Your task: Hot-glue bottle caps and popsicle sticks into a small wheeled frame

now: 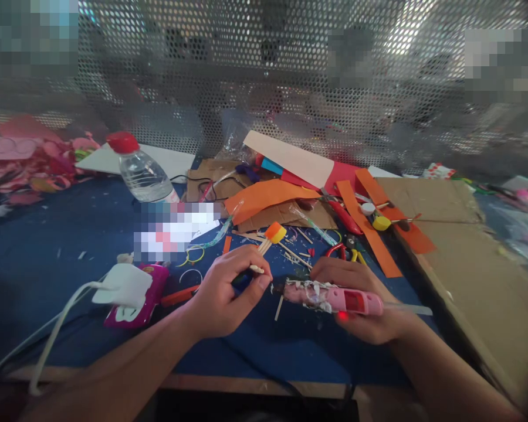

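Note:
My left hand [233, 293] pinches a small bundle of thin wooden sticks [263, 246]. An orange and yellow block [275, 232] sits on the sticks' far end, and a pale tip shows between my fingers. My right hand [361, 293] grips a pink hot glue gun [334, 298], its nozzle pointing left towards my left hand, close to the near end of the sticks. Dried white glue crusts the front of the gun, a red light glows on its underside, and a clear glue stick [409, 309] sticks out of its back.
A tilted water bottle [145, 173] with a red cap stands at the back left. White chargers [125, 285] sit on a magenta power strip [155, 287]. Orange strips [268, 196], red-handled pliers [345, 215] and loose sticks litter the middle. Cardboard [475, 275] lies right; perforated metal [264, 76] rises behind.

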Motion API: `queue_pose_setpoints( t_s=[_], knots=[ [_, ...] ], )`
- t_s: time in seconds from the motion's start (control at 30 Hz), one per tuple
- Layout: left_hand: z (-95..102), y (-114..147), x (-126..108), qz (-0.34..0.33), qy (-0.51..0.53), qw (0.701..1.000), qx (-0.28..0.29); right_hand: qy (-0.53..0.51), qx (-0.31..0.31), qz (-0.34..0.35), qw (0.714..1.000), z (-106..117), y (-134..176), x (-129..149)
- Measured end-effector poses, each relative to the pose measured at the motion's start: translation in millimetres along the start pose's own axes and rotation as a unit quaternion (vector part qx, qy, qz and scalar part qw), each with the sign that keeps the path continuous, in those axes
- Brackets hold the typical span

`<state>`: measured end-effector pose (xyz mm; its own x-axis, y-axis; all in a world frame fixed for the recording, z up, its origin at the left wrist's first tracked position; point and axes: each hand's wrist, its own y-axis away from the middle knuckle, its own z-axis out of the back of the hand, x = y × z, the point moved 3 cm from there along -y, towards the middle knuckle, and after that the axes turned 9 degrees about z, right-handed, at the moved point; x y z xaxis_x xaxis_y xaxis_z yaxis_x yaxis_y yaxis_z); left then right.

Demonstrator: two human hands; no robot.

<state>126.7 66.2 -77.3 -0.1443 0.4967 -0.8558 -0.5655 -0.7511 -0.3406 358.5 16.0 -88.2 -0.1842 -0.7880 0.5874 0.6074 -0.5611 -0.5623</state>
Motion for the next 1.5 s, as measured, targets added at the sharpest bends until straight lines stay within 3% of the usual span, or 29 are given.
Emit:
queue_pose_setpoints(
  t_s=[0.33, 0.7, 1.17, 1.5],
  knots=[
    [1.9, 2.6, -3.1, -0.074, -0.046, 0.995, -0.040, 0.016, -0.013, 0.004, 1.000, 2.9, -1.4, -0.1],
    [-0.4, 4.5, -6.2, -0.188, -0.160, 0.965, -0.090, 0.022, -0.023, -0.001, 0.999, 4.7, -1.5, -1.1],
    [0.3, 5.5, -5.2, -0.185, -0.160, 0.966, -0.083, 0.027, -0.019, 0.001, 0.999, 3.5, -1.5, -2.2],
    [1.5, 3.6, -1.0, -0.101, -0.104, 0.987, -0.073, 0.020, -0.011, 0.001, 1.000, 2.8, -2.8, -0.4]
  ],
)
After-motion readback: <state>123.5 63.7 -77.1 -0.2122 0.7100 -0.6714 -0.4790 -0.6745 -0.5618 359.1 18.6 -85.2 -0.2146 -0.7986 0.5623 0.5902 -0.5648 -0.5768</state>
